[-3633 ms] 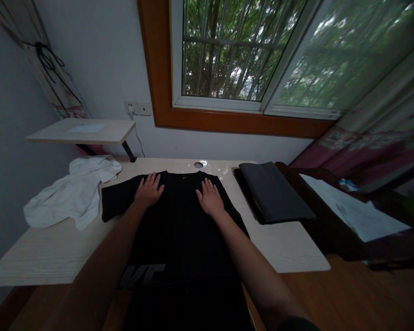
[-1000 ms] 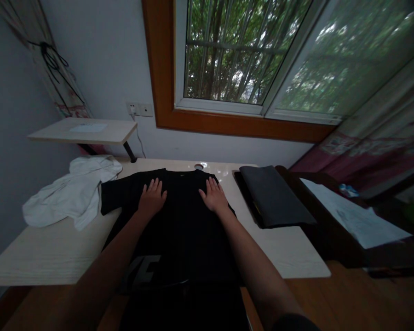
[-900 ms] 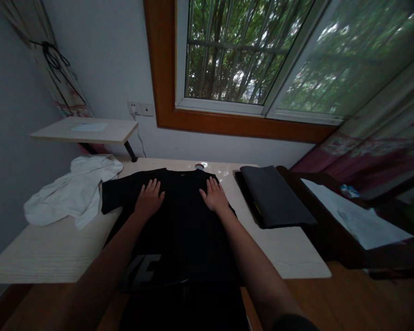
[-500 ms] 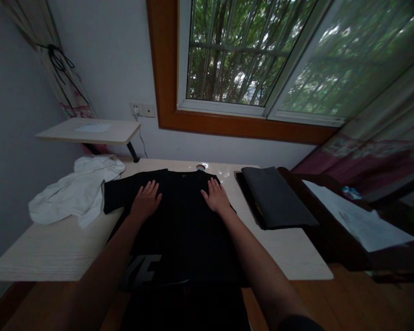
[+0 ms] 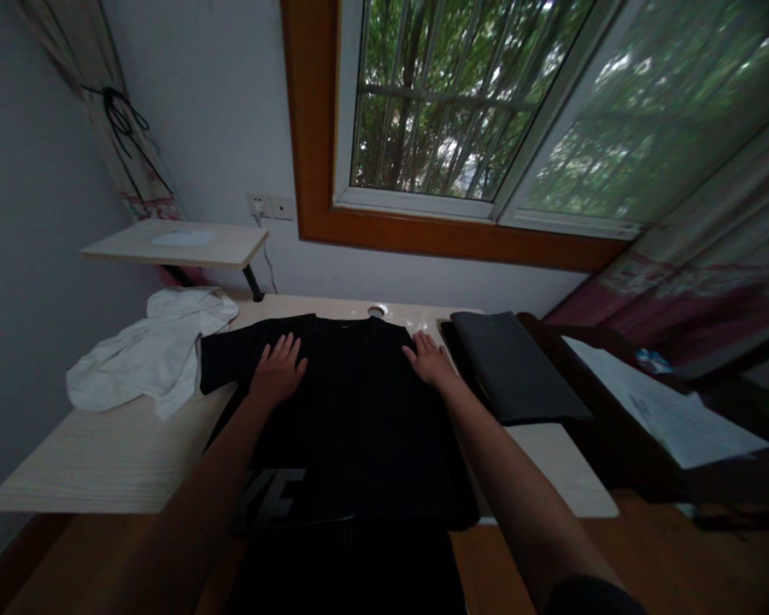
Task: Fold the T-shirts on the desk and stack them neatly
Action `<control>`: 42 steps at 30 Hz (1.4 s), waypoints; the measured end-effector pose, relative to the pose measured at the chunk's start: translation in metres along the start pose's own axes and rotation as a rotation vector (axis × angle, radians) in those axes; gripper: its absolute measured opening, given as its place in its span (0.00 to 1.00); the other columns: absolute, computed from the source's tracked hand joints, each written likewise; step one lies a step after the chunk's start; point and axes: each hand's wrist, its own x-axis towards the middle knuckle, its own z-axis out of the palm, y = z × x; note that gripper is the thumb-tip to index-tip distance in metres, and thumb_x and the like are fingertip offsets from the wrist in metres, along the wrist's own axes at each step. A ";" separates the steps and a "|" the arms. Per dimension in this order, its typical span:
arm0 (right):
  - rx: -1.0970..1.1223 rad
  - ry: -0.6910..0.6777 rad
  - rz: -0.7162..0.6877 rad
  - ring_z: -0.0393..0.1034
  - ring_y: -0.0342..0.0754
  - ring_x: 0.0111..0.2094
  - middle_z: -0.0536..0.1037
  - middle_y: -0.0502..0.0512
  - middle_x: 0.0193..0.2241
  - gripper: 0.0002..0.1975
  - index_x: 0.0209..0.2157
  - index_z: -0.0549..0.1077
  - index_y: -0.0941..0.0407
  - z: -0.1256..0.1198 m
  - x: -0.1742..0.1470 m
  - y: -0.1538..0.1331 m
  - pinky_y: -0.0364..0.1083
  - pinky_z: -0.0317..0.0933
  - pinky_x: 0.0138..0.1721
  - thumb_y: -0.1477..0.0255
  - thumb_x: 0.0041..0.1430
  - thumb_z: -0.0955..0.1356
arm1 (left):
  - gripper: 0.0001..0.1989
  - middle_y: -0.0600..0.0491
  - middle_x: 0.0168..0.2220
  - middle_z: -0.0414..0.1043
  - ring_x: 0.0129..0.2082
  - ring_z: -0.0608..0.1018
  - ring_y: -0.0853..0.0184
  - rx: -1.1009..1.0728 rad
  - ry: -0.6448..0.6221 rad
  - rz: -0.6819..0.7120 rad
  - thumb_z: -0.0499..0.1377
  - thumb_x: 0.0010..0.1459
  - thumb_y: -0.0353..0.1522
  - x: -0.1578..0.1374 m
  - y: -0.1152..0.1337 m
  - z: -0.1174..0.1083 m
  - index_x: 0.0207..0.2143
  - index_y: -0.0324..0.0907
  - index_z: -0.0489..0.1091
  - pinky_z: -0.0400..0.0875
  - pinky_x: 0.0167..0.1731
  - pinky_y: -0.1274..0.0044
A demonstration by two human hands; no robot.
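Observation:
A black T-shirt (image 5: pixel 359 401) lies spread on the pale wooden table (image 5: pixel 121 461), its collar toward the window and its lower end at the near edge. Large grey letters show at its lower left. One sleeve stretches out to the left; the right sleeve is not seen spread out. My left hand (image 5: pixel 280 369) rests flat on the shirt near the left shoulder, fingers extended. At the shirt's right shoulder edge is my right hand (image 5: pixel 431 359), open, fingers stretched forward. Neither hand grips the cloth.
A crumpled white cloth (image 5: pixel 147 350) lies on the left of the table, below a small raised shelf (image 5: pixel 231 249). To the right is a dark grey folder (image 5: pixel 516 367). Beyond it, white paper (image 5: pixel 663 406) lies on a dark surface. A window (image 5: pixel 449 111) is behind the table.
My right hand has slid to the right, from on the shirt to its right shoulder edge. The left hand stays on the cloth. The view has shifted slightly.

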 end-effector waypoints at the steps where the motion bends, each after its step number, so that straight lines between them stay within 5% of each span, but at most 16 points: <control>1: 0.011 0.023 0.004 0.37 0.56 0.74 0.43 0.62 0.74 0.38 0.73 0.47 0.62 -0.003 -0.002 -0.002 0.61 0.39 0.71 0.52 0.73 0.48 | 0.31 0.43 0.72 0.52 0.73 0.55 0.54 -0.002 -0.002 0.000 0.43 0.70 0.43 0.000 0.000 0.000 0.70 0.40 0.56 0.48 0.70 0.56; 12: 0.031 0.104 -0.283 0.40 0.54 0.74 0.50 0.64 0.73 0.36 0.71 0.55 0.65 0.012 -0.051 -0.049 0.55 0.37 0.72 0.54 0.74 0.52 | 0.32 0.42 0.72 0.52 0.73 0.55 0.55 0.001 -0.008 -0.009 0.42 0.71 0.44 -0.002 0.000 0.001 0.70 0.39 0.56 0.47 0.70 0.57; 32: 0.037 0.173 -0.327 0.43 0.55 0.74 0.51 0.63 0.72 0.34 0.71 0.56 0.63 0.023 -0.061 -0.044 0.57 0.41 0.72 0.55 0.74 0.54 | 0.31 0.44 0.74 0.48 0.73 0.53 0.53 0.033 -0.065 0.008 0.41 0.72 0.44 -0.013 0.003 -0.012 0.71 0.43 0.55 0.46 0.69 0.56; 42: 0.037 0.170 -0.332 0.43 0.55 0.74 0.51 0.62 0.73 0.34 0.71 0.57 0.61 0.022 -0.061 -0.043 0.57 0.41 0.72 0.55 0.74 0.54 | 0.31 0.44 0.74 0.47 0.73 0.53 0.53 0.030 -0.084 0.023 0.42 0.71 0.46 -0.008 -0.026 -0.008 0.72 0.45 0.53 0.47 0.68 0.52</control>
